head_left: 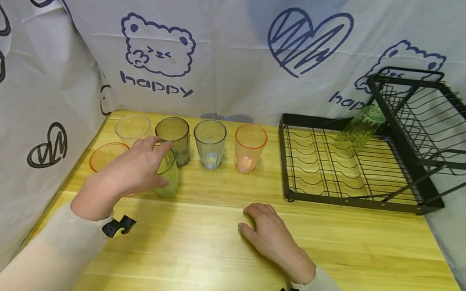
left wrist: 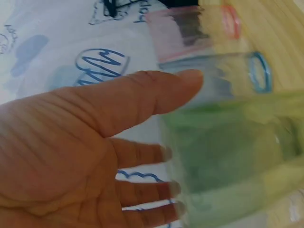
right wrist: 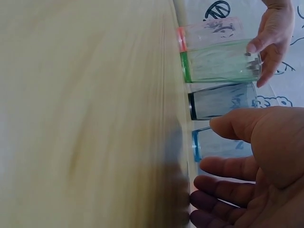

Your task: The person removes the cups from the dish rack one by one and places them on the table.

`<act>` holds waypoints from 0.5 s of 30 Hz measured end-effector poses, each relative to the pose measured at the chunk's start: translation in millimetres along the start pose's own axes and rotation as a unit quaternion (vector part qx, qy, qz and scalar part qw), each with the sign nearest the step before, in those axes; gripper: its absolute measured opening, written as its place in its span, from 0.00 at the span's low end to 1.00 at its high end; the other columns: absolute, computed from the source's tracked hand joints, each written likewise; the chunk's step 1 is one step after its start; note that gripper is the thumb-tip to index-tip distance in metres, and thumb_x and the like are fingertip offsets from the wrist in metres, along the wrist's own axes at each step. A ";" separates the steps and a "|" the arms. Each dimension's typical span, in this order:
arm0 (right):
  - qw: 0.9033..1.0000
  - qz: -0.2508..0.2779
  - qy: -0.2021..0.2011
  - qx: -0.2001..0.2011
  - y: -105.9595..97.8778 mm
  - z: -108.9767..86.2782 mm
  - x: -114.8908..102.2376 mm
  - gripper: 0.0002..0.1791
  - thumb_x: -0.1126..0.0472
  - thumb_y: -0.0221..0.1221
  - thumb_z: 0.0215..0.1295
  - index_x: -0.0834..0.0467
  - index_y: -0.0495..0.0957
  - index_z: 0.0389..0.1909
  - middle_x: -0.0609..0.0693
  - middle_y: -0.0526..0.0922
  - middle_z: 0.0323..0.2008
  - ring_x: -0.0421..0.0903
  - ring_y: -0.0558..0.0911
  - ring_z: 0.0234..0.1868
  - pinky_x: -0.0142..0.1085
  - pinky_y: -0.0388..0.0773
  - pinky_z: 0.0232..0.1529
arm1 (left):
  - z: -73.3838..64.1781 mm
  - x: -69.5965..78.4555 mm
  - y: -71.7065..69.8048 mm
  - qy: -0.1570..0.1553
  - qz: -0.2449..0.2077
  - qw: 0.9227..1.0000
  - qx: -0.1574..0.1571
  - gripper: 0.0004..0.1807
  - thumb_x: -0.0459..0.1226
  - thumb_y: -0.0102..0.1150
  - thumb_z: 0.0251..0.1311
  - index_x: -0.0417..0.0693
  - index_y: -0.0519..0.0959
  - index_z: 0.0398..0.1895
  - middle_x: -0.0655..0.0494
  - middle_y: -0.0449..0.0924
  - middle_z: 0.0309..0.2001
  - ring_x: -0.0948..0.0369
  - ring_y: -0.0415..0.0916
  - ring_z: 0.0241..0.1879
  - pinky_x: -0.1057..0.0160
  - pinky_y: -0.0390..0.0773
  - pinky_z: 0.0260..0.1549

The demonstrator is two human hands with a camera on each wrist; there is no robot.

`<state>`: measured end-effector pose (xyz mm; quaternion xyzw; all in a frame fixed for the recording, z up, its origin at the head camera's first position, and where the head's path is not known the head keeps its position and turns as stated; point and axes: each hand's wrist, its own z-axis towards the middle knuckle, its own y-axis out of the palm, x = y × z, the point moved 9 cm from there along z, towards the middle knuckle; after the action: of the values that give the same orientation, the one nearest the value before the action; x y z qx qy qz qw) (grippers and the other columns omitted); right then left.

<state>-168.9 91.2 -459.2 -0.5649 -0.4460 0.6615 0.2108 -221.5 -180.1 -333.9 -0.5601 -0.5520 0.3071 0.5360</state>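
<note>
My left hand (head_left: 131, 166) is at the mouth of a green drinking glass (head_left: 170, 184) standing on the table. In the left wrist view its thumb and fairly straight fingers (left wrist: 142, 192) are spread at the rim, not curled round it. Just behind the green glass stands a dark grey glass (head_left: 182, 145). Left of it are a clear glass (head_left: 128, 131) and an orange-rimmed glass (head_left: 103, 156), partly hidden by the hand. My right hand (head_left: 271, 237) holds nothing, low over the table's near middle, fingers relaxed and thumb apart.
Along the back stand a blue-tinted glass (head_left: 210, 151) and a pink glass with a red rim (head_left: 249, 150). At the right, a black wire dish rack (head_left: 289, 166) with a raised upper tier holds another green glass (head_left: 360, 130), upside down and leaning. A printed cloth (head_left: 230, 53) hangs behind.
</note>
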 end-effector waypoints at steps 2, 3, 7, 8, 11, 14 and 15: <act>1.000 0.001 0.001 0.005 -3.9 -0.7 1.4 0.21 0.50 0.66 0.71 0.58 0.83 0.58 0.53 0.84 0.60 0.54 0.79 0.66 0.51 0.76 0.69 | -2.4 6.2 -3.0 0.003 0.001 1.000 0.012 0.53 0.46 0.75 0.63 0.44 0.55 0.84 0.28 0.50 0.81 0.29 0.50 0.78 0.27 0.62 0.71; 1.000 0.000 0.002 0.009 -6.6 -0.9 2.2 0.21 0.50 0.66 0.71 0.58 0.83 0.59 0.54 0.84 0.60 0.54 0.79 0.66 0.52 0.76 0.69 | -4.4 10.1 -5.2 0.005 0.000 1.000 0.021 0.53 0.47 0.74 0.63 0.43 0.55 0.84 0.28 0.50 0.81 0.29 0.50 0.78 0.27 0.61 0.72; 0.999 -0.004 -0.002 0.039 -23.1 0.5 4.2 0.23 0.50 0.67 0.71 0.58 0.82 0.61 0.55 0.84 0.61 0.55 0.80 0.66 0.53 0.78 0.68 | -16.4 28.9 -15.0 0.028 0.000 0.997 0.068 0.49 0.47 0.74 0.64 0.40 0.59 0.82 0.28 0.55 0.78 0.30 0.54 0.76 0.28 0.64 0.71; 0.999 -0.005 -0.004 0.047 -27.9 1.3 4.5 0.23 0.50 0.67 0.72 0.58 0.82 0.61 0.56 0.84 0.62 0.55 0.80 0.66 0.53 0.78 0.67 | -20.0 34.1 -17.3 0.037 0.000 0.996 0.081 0.48 0.47 0.74 0.64 0.40 0.61 0.81 0.28 0.58 0.77 0.30 0.57 0.75 0.29 0.66 0.70; 0.997 -0.009 -0.013 0.070 -43.1 3.4 4.7 0.23 0.51 0.66 0.72 0.58 0.82 0.61 0.57 0.83 0.63 0.57 0.80 0.66 0.54 0.79 0.66 | -30.5 49.5 -21.0 0.064 -0.003 0.990 0.123 0.44 0.46 0.75 0.63 0.40 0.66 0.77 0.30 0.65 0.74 0.31 0.63 0.72 0.30 0.70 0.67; 0.995 -0.012 -0.028 0.094 -59.1 5.9 4.0 0.22 0.52 0.66 0.72 0.60 0.82 0.61 0.59 0.83 0.62 0.58 0.81 0.65 0.55 0.80 0.65 | -38.8 65.1 -16.6 0.091 -0.008 0.984 0.155 0.41 0.45 0.77 0.61 0.40 0.70 0.74 0.34 0.71 0.70 0.35 0.69 0.68 0.33 0.74 0.65; 0.994 -0.014 -0.034 0.102 -65.3 6.9 4.0 0.22 0.53 0.66 0.72 0.61 0.81 0.61 0.59 0.83 0.62 0.59 0.81 0.65 0.55 0.81 0.65 | -40.4 70.4 -12.2 0.100 -0.012 0.982 0.159 0.41 0.45 0.77 0.61 0.40 0.71 0.73 0.35 0.72 0.68 0.36 0.70 0.67 0.35 0.75 0.65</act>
<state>-191.1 125.4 -407.6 -0.5117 -0.3908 0.7191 0.2616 -173.0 -126.2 -295.4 -0.4888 -0.4463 0.3271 0.6745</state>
